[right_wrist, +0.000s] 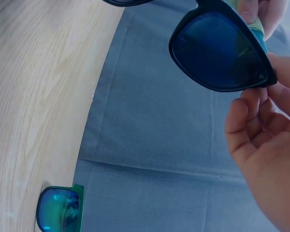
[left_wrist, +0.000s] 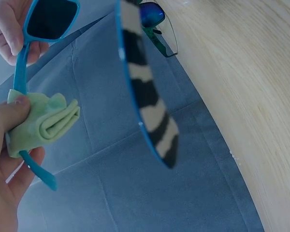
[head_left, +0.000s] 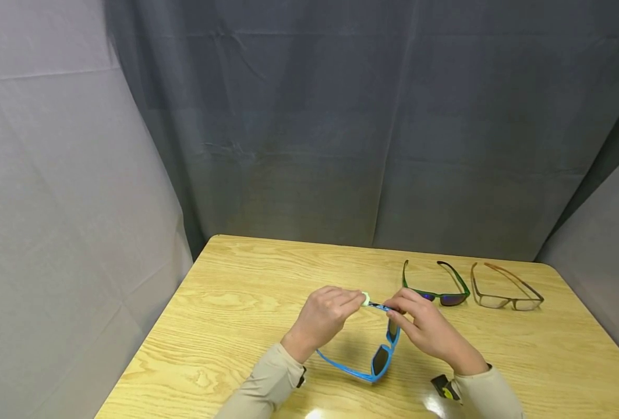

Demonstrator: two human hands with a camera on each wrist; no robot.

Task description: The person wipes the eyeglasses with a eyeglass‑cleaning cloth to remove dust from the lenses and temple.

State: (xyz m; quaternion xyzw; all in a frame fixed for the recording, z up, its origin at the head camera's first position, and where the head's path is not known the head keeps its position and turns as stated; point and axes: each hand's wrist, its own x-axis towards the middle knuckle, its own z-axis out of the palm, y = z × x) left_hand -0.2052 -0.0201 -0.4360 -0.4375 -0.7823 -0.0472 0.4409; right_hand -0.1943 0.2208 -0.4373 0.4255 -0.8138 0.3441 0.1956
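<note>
Blue-framed sunglasses (head_left: 380, 359) with dark lenses are held above the table between both hands. My left hand (head_left: 324, 319) pinches a folded pale green cloth (left_wrist: 43, 123) wrapped round one temple arm, whose blue tip pokes out below it. The other temple arm (left_wrist: 146, 87), striped black and cream on its inner face, hangs free. My right hand (head_left: 428, 327) pinches the frame at the hinge corner beside one lens (right_wrist: 220, 50). In the head view the cloth mostly hides behind the left fingers.
Green-framed sunglasses (head_left: 452, 299) with bluish lenses lie unfolded at the table's back right. Right of them are clear eyeglasses (head_left: 513, 304) with brownish arms. A small black and yellow item (head_left: 445, 387) shows by the right cuff. Grey curtains (head_left: 299, 128) surround the wooden table (head_left: 225, 291).
</note>
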